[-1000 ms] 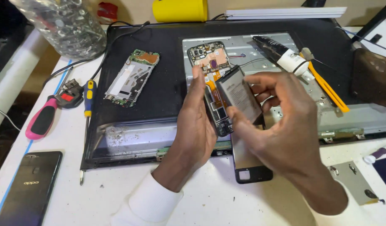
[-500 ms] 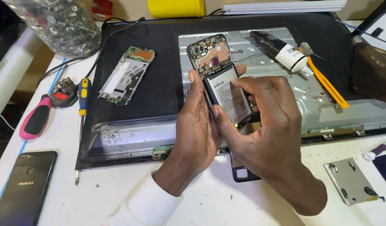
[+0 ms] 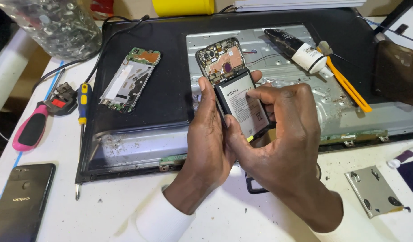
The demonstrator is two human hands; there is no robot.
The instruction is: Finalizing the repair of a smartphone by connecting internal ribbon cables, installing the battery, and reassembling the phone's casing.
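Two hands at work, both on one opened phone [image 3: 221, 57] w/ its back off, held tilted above a dismantled flat-panel screen [image 3: 139, 103]. Left hand [image 3: 211, 139] wraps the phone's left edge, thumb up along the side, fingers curled behind. Right hand [image 3: 282, 134] has its fingers bent together, tips pressing on one grey battery [image 3: 243, 104] seated in the phone's lower half. One bare circuit-board frame [image 3: 128, 78] lies on the panel, well left of the hands. One black phone [image 3: 19, 201] sits at bottom left. Screwdrivers: 2, one pink-handled [image 3: 31, 130], one blue-and-yellow [image 3: 83, 105]. One glue tube [image 3: 298, 49] and one orange pry tool [image 3: 345, 85] lie upper right. One small metal plate [image 3: 374, 190] at lower right.
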